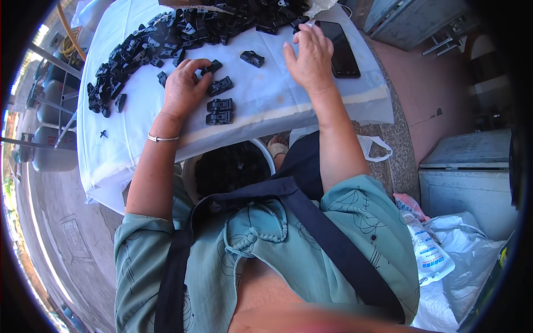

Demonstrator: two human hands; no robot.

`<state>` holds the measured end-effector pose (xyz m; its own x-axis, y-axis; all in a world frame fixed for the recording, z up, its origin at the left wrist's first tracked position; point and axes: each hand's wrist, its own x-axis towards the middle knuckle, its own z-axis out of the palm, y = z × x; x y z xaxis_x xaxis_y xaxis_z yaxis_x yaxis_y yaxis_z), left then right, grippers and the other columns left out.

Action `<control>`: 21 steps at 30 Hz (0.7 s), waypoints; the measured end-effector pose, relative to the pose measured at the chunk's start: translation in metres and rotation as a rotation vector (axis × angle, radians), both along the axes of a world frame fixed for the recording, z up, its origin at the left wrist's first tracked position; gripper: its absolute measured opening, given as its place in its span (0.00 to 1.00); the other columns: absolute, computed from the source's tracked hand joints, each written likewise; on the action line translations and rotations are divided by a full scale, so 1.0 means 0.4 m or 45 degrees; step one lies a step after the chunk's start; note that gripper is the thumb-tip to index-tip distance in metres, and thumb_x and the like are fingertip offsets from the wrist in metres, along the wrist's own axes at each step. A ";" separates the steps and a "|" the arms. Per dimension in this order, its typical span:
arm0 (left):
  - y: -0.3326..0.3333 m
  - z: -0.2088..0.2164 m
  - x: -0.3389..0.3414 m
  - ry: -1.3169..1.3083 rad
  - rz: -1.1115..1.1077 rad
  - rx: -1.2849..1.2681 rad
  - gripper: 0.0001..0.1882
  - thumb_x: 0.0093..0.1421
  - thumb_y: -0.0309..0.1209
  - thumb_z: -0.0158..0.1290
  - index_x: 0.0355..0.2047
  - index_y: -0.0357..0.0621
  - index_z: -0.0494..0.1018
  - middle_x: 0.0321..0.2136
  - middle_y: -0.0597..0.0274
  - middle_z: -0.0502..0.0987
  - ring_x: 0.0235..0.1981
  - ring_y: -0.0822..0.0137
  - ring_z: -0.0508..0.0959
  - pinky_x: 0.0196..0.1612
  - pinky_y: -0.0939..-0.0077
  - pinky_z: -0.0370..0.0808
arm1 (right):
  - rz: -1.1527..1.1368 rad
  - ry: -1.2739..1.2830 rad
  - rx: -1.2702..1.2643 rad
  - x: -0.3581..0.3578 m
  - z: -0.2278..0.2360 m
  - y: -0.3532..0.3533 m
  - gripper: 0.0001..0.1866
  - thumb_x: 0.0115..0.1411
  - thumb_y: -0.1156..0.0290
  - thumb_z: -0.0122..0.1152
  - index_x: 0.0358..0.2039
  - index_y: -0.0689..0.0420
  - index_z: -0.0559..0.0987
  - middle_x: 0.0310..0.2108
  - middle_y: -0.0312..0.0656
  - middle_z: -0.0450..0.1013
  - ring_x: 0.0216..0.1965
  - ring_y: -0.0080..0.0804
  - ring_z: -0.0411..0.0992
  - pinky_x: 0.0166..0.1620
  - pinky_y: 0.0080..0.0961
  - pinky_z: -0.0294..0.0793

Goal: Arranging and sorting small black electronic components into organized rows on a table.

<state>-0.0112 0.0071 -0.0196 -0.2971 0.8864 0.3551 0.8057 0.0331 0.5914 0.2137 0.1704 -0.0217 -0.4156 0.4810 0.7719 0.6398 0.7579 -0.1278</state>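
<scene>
On the white-covered table, my left hand point(186, 89) is closed, with thumb and forefinger on a small black plastic part point(213, 67). Just nearer to me are another black part point(220, 86) and two more lined up side by side point(220, 111). A single black piece point(252, 59) lies between my hands. My right hand point(312, 60) is open over the table's far right, thumb apart from the fingers, its fingertips close to a black part point(300, 22) at the pile's edge. The big pile of black parts point(172, 36) curves across the far and left side.
A dark phone point(341, 53) lies beside my right hand. Below the table's near edge stands a white bucket point(265, 149) full of black parts. Grey metal cabinets point(466, 172) and white plastic bags point(461, 261) are at the right. Grey containers point(53, 147) stand at the left.
</scene>
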 end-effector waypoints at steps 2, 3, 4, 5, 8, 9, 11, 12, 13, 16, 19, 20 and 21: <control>0.001 0.001 -0.002 0.020 -0.017 0.019 0.13 0.51 0.30 0.57 0.39 0.46 0.76 0.32 0.60 0.75 0.24 0.65 0.76 0.31 0.72 0.74 | 0.024 -0.083 -0.109 -0.005 -0.001 -0.044 0.13 0.53 0.64 0.62 0.33 0.56 0.70 0.42 0.46 0.73 0.54 0.47 0.64 0.54 0.47 0.58; 0.001 0.001 -0.004 0.017 -0.019 0.019 0.13 0.51 0.30 0.57 0.39 0.46 0.76 0.32 0.60 0.75 0.24 0.65 0.76 0.31 0.72 0.74 | 0.037 -0.085 -0.116 -0.006 -0.006 -0.057 0.12 0.52 0.65 0.62 0.33 0.56 0.71 0.40 0.45 0.74 0.54 0.47 0.65 0.54 0.48 0.58; 0.000 0.000 -0.005 0.001 -0.015 0.015 0.13 0.52 0.30 0.57 0.39 0.45 0.76 0.32 0.59 0.75 0.24 0.65 0.76 0.31 0.72 0.74 | 0.035 -0.088 -0.115 0.001 -0.005 -0.068 0.12 0.52 0.65 0.62 0.33 0.56 0.71 0.40 0.45 0.74 0.54 0.47 0.65 0.54 0.48 0.58; 0.000 -0.001 -0.005 -0.016 -0.010 0.011 0.13 0.52 0.29 0.57 0.39 0.45 0.76 0.32 0.59 0.75 0.24 0.65 0.76 0.31 0.72 0.74 | 0.002 -0.106 -0.135 0.008 -0.003 -0.079 0.12 0.52 0.65 0.62 0.33 0.56 0.71 0.39 0.46 0.74 0.54 0.47 0.65 0.54 0.48 0.58; 0.003 0.000 -0.004 0.008 -0.016 0.018 0.13 0.52 0.29 0.57 0.39 0.45 0.76 0.32 0.59 0.75 0.24 0.65 0.76 0.31 0.72 0.74 | -0.114 -0.153 -0.161 0.032 -0.001 -0.075 0.13 0.52 0.64 0.62 0.33 0.56 0.71 0.37 0.46 0.74 0.53 0.48 0.65 0.53 0.47 0.58; 0.003 0.000 -0.003 0.007 -0.017 0.019 0.13 0.52 0.29 0.57 0.39 0.45 0.76 0.32 0.59 0.75 0.24 0.65 0.76 0.31 0.72 0.74 | -0.189 -0.181 -0.173 0.039 -0.004 -0.072 0.13 0.52 0.64 0.62 0.32 0.56 0.72 0.37 0.47 0.74 0.53 0.48 0.65 0.53 0.47 0.58; 0.005 0.002 -0.001 -0.037 -0.023 0.017 0.13 0.51 0.29 0.57 0.39 0.45 0.76 0.32 0.59 0.75 0.24 0.65 0.75 0.32 0.72 0.74 | -0.192 -0.194 -0.187 0.045 -0.010 -0.067 0.13 0.52 0.63 0.62 0.33 0.56 0.72 0.37 0.47 0.74 0.53 0.49 0.65 0.54 0.47 0.58; 0.005 0.003 0.000 -0.038 -0.024 0.015 0.13 0.51 0.29 0.57 0.39 0.45 0.76 0.32 0.59 0.75 0.24 0.65 0.75 0.32 0.72 0.74 | -0.195 -0.206 -0.204 0.048 -0.012 -0.067 0.14 0.52 0.61 0.62 0.33 0.57 0.73 0.37 0.47 0.74 0.53 0.49 0.65 0.54 0.47 0.57; 0.004 0.004 -0.001 -0.021 -0.022 0.013 0.13 0.51 0.29 0.57 0.39 0.45 0.76 0.32 0.59 0.75 0.24 0.65 0.75 0.32 0.72 0.74 | -0.197 -0.207 -0.205 0.050 -0.012 -0.066 0.14 0.52 0.61 0.62 0.33 0.57 0.73 0.37 0.47 0.74 0.53 0.49 0.65 0.54 0.47 0.57; 0.003 -0.002 -0.003 -0.017 -0.023 0.045 0.12 0.52 0.27 0.58 0.39 0.44 0.76 0.30 0.62 0.74 0.23 0.70 0.72 0.30 0.76 0.72 | -0.252 -0.241 -0.110 0.058 -0.005 -0.057 0.15 0.53 0.59 0.61 0.33 0.57 0.73 0.38 0.48 0.74 0.54 0.51 0.64 0.54 0.48 0.57; 0.003 0.000 -0.001 -0.015 -0.025 0.068 0.11 0.53 0.26 0.58 0.39 0.44 0.76 0.27 0.65 0.72 0.22 0.74 0.69 0.29 0.80 0.70 | -0.607 -0.282 -0.396 0.098 0.020 -0.018 0.16 0.55 0.56 0.59 0.33 0.57 0.73 0.41 0.49 0.73 0.55 0.51 0.64 0.55 0.49 0.56; 0.004 0.002 0.000 0.003 -0.019 0.055 0.11 0.53 0.26 0.58 0.39 0.44 0.76 0.27 0.65 0.72 0.22 0.74 0.69 0.29 0.80 0.70 | -0.608 -0.283 -0.395 0.092 0.017 -0.001 0.16 0.55 0.56 0.59 0.33 0.57 0.73 0.41 0.49 0.73 0.55 0.51 0.64 0.55 0.49 0.56; 0.005 0.002 0.000 0.004 -0.025 0.056 0.11 0.53 0.26 0.58 0.39 0.44 0.76 0.27 0.65 0.72 0.22 0.74 0.69 0.29 0.80 0.70 | -0.452 -0.211 -0.333 0.082 0.016 0.013 0.17 0.55 0.55 0.59 0.33 0.57 0.74 0.42 0.49 0.73 0.55 0.51 0.63 0.55 0.50 0.55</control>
<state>-0.0113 0.0093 -0.0190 -0.2782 0.8756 0.3950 0.8080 -0.0091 0.5891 0.2464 0.1755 -0.0154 -0.2981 0.7850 0.5431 0.8813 0.4449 -0.1592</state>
